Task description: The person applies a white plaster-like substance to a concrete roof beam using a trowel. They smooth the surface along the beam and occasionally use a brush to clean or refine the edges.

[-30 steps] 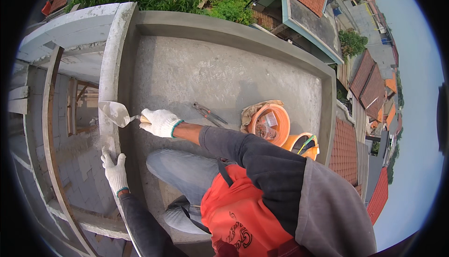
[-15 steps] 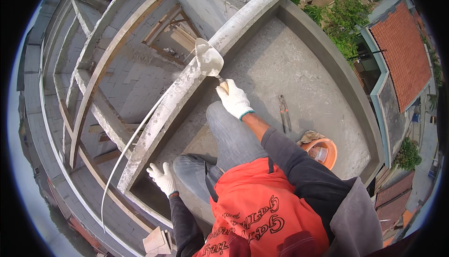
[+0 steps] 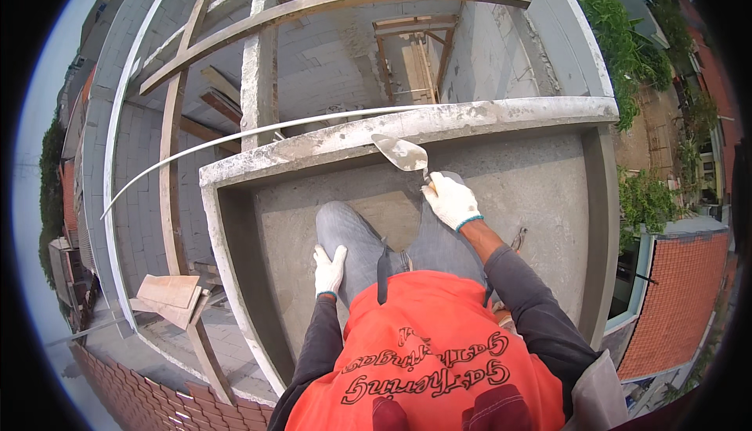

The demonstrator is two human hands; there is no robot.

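Observation:
A pointed trowel [image 3: 401,153] with grey smears on its blade is gripped by its wooden handle in my right hand [image 3: 453,202], which wears a white knit glove. The blade points left and lies just inside the concrete ledge wall [image 3: 337,141], close to its top edge; whether it touches cannot be told. My left hand [image 3: 329,269], also in a white glove, is beside my bent left leg with its thumb apart from the fingers and nothing in it. Beyond my right forearm the end of a pair of pliers [image 3: 518,238] shows, the rest hidden.
A thin white pipe [image 3: 298,121] curves along the far wall. Past it is a deep drop between block walls, crossed by a long wooden beam [image 3: 337,1]. Cut boards [image 3: 168,298] lie outside at left. A low rendered wall [image 3: 599,219] rims the right side.
My view and body have turned toward the far wall. The trowel has come down from above the wall top to its inner side. My left hand has drawn back beside my leg.

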